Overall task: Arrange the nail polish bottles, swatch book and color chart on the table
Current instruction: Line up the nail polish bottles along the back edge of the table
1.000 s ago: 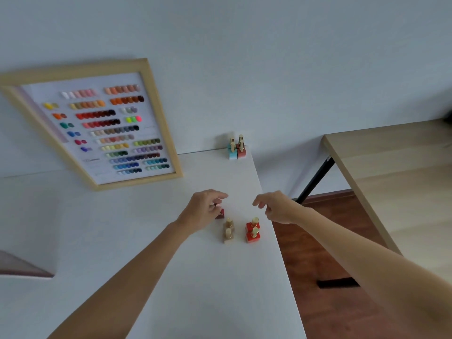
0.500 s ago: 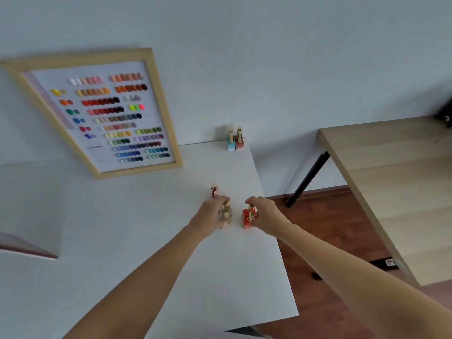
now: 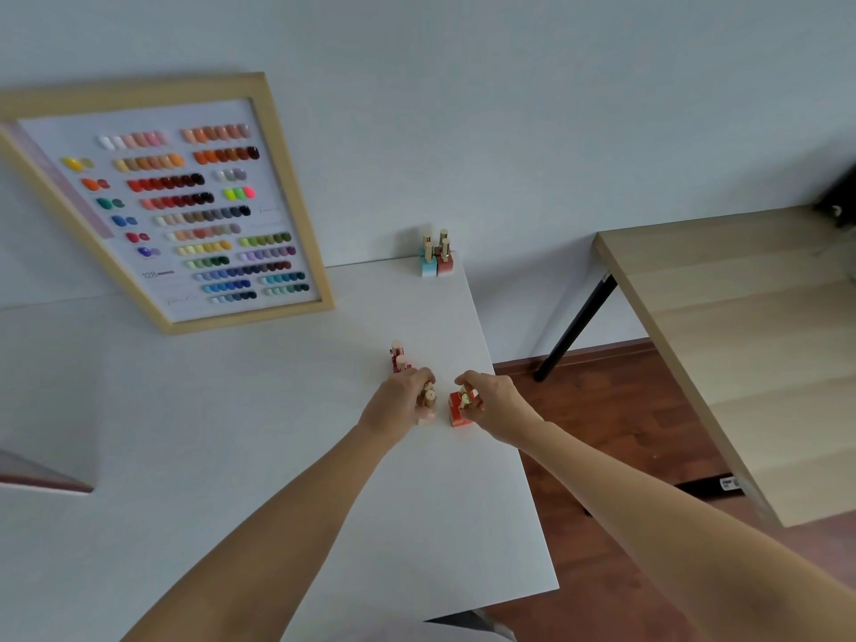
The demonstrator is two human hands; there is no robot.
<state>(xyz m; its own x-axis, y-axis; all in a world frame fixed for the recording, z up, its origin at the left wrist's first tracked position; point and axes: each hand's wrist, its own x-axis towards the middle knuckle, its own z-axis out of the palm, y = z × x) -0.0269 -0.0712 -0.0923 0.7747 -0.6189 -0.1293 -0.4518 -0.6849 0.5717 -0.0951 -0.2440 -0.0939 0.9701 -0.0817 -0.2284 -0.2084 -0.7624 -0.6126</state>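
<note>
At the far left, the framed color chart [image 3: 185,210] is seen leaning against the wall at the back of the white surface [image 3: 208,456], in the same place as a second ago. Further right, a dark red pair of bottles [image 3: 398,356] has been left standing free just beyond the left hand [image 3: 400,403], which a second ago was hovering over it. That hand has since been drawn back and is now curled round the beige pair of bottles [image 3: 428,400]. Just beside it, the red pair of bottles [image 3: 461,407] is pinched at the gold caps by the right hand [image 3: 491,400], which a second ago was held above them with nothing in it. Both pairs appear to be on the surface, though contact cannot be told. At the back right corner a blue and red-brown group of bottles [image 3: 436,257] stands untouched. No swatch book is in view. It is judged that two pairs are about to be moved together.
</note>
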